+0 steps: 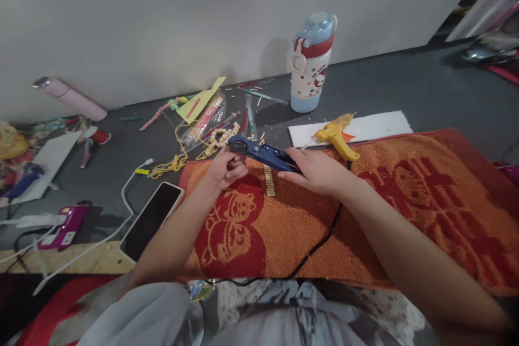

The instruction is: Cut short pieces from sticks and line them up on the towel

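Note:
My right hand grips the handle of a blue cutting tool, which lies across the far edge of an orange and red towel. My left hand is curled near the tool's head, its fingers pinched on something small that I cannot make out. A short row of small wooden pieces rests on the towel just below the tool.
A yellow glue gun lies on a white board, its black cord crossing the towel. A blue and white water bottle stands behind. A phone with a white cable lies left. Yellow string, straws and packets litter the grey surface.

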`<action>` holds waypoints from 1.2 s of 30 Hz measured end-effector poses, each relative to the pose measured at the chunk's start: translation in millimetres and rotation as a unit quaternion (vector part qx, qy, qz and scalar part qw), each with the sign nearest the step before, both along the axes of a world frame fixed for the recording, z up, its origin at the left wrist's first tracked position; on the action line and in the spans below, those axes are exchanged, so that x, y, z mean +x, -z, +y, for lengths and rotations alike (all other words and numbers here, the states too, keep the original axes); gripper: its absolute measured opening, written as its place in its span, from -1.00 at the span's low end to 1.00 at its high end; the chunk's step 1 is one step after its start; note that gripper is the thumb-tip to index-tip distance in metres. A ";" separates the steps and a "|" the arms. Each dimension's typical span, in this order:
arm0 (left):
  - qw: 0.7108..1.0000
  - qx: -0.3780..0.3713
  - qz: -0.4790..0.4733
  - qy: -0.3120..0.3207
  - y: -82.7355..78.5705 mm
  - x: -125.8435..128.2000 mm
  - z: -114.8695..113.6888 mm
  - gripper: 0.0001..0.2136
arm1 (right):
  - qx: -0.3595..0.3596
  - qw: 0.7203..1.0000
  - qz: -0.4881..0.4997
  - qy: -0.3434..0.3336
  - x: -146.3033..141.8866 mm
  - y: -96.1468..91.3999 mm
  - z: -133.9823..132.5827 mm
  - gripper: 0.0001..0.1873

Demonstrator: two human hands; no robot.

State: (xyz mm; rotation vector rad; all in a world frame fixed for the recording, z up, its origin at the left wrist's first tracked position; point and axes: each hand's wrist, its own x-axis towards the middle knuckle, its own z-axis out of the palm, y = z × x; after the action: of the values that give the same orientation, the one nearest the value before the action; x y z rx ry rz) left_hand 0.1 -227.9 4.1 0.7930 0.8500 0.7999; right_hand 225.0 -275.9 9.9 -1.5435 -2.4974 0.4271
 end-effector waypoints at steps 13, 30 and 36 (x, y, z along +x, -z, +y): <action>1.000 0.004 -0.010 0.022 -2.0 0.7 -0.9 -0.75 | 0.007 1.000 0.019 -0.012 5.6 3.8 3.1 -0.48; 0.971 0.184 0.099 -0.118 15.7 17.3 -8.4 -0.68 | -0.009 0.992 0.122 0.014 -9.1 13.8 -3.2 -0.49; 0.973 0.188 0.090 -0.103 15.4 16.0 -8.4 -0.69 | -0.038 0.991 0.130 0.015 -9.1 11.1 -3.4 -0.52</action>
State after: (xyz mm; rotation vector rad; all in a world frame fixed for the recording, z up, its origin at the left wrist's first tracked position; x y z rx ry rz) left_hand 16.0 -236.3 -11.4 1.1366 0.9663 1.1060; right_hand 215.9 -279.4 -1.3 -1.4450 -2.2810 0.6774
